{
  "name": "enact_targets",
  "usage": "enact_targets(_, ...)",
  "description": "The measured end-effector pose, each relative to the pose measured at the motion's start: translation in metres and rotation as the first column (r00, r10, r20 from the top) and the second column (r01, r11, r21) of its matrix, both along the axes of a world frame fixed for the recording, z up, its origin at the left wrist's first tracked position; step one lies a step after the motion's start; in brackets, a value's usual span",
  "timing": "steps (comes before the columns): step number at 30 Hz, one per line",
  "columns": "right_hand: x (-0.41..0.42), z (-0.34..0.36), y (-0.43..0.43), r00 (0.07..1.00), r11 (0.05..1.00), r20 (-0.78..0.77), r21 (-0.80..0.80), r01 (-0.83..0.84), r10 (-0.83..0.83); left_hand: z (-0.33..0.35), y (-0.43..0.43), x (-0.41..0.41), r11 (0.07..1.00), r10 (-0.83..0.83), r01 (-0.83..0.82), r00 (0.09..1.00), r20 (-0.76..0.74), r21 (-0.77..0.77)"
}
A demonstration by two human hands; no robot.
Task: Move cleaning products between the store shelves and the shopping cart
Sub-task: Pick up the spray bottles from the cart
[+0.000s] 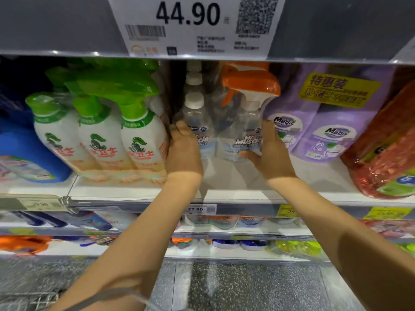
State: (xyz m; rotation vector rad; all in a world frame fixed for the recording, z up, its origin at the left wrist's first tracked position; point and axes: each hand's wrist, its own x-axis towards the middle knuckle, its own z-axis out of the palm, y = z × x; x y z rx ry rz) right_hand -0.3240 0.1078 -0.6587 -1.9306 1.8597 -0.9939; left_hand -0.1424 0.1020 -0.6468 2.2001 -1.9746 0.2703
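Between green-trigger bottles [139, 140] and purple pouches [325, 131], the Mr Muscle twin pack [226, 133] is upright. Left hand [184, 151] and right hand [269, 151] clasp its sides, fingers curled. Recommended: even squeeze, level travel, orange trigger [249, 84] kept clear of the upper shelf edge [67, 52].

We see bright overhead store light, shadow from the upper shelf [67, 52] darkening the left hand [184, 151] and right hand [272, 153], glints on the wrapped bottle pack [226, 131], and soft, bowed edges.
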Motion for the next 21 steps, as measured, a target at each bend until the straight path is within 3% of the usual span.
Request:
enact_targets(5,0.004,-0.008,0.002,0.999,0.999,-0.003,-0.012,0.043,-0.043,-0.017,-0.005,0.0,0.988,-0.023,-0.036,0.928,0.371,0.152)
enact_targets(9,0.006,-0.007,0.009,0.983,0.988,-0.1,0.009,0.155,-0.153,-0.012,-0.007,-0.003,0.991,-0.057,0.007,0.925,0.376,0.134)
enact_targets(11,0.009,-0.007,0.011,0.991,0.992,0.023,0.011,0.129,-0.129,-0.004,-0.003,-0.008,0.994,-0.029,0.001,0.969,0.247,0.11)
enact_targets(13,0.01,-0.007,0.015,0.978,0.992,0.166,0.005,0.13,-0.129,0.007,0.011,-0.007,0.995,-0.04,0.042,0.999,-0.027,0.092)
enact_targets(16,0.014,-0.003,0.032,0.954,0.981,0.237,-0.017,0.194,-0.184,0.022,0.041,-0.001,0.987,-0.151,0.158,0.85,-0.505,-0.029)
enact_targets(21,0.033,0.033,0.069,0.943,0.991,0.328,-0.099,0.091,-0.053,0.029,0.074,0.018,0.985,-0.147,0.164,0.669,-0.728,-0.048)
